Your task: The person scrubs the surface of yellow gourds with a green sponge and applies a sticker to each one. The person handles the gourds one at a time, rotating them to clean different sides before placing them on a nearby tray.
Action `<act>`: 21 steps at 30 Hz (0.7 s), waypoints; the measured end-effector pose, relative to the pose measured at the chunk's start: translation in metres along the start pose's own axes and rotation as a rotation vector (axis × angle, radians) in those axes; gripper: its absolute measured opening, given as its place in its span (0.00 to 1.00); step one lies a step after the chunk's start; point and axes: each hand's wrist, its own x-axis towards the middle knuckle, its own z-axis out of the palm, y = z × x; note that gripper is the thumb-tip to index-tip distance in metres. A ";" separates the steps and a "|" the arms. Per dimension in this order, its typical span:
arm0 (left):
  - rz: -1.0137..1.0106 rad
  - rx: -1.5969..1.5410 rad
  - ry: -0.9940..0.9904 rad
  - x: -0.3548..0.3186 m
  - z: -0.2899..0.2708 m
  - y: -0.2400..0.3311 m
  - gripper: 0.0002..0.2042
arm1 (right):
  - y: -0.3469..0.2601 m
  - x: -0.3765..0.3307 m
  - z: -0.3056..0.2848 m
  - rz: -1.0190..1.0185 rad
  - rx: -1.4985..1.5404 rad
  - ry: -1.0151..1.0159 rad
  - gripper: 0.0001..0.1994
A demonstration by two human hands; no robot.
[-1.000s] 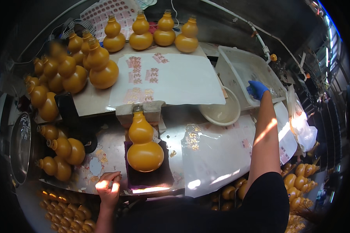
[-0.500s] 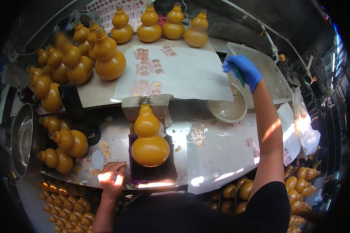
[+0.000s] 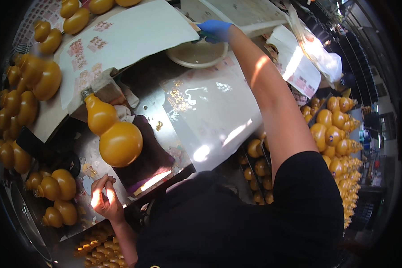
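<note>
A yellow gourd-shaped bottle (image 3: 117, 134) leans on a cloth-covered rest (image 3: 103, 89) at its neck, its round base over a dark purple cloth (image 3: 145, 154). My bare left hand (image 3: 105, 198) hovers near the table's front edge, below the bottle, with fingers curled in; whatever they may hold is hidden. My right hand (image 3: 215, 30), in a blue glove, reaches far out to the pale bowl (image 3: 198, 60). Its fingers close around a dark green piece (image 3: 205, 38), mostly covered, whose kind I cannot tell. A tan stick-like thing (image 3: 195, 27) shows beside the fingertips.
White sheets with gold and pink decals lie behind the bottle (image 3: 134, 31) and to its right (image 3: 214, 107). Several more gourd bottles (image 3: 47, 78) crowd the left side. A dark stand (image 3: 44, 147) rises among them. Racks of bottles (image 3: 332, 134) fill the right; a plastic bag (image 3: 324, 58) hangs nearby.
The view has swung round to the right, shifting the bottles leftward. My gloved right hand has come to the bowl's far rim. The left hand stays curled near the table edge.
</note>
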 end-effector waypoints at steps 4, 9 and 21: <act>-0.003 -0.076 -0.011 -0.012 -0.010 -0.004 0.09 | 0.033 -0.046 -0.011 -0.073 0.513 -0.337 0.13; -0.011 -0.079 -0.010 -0.026 -0.019 -0.007 0.08 | 0.006 -0.193 0.039 0.164 0.146 0.002 0.11; -0.811 -0.633 -1.140 -0.064 0.107 0.034 0.35 | 0.202 -0.223 0.081 0.380 -0.176 1.177 0.28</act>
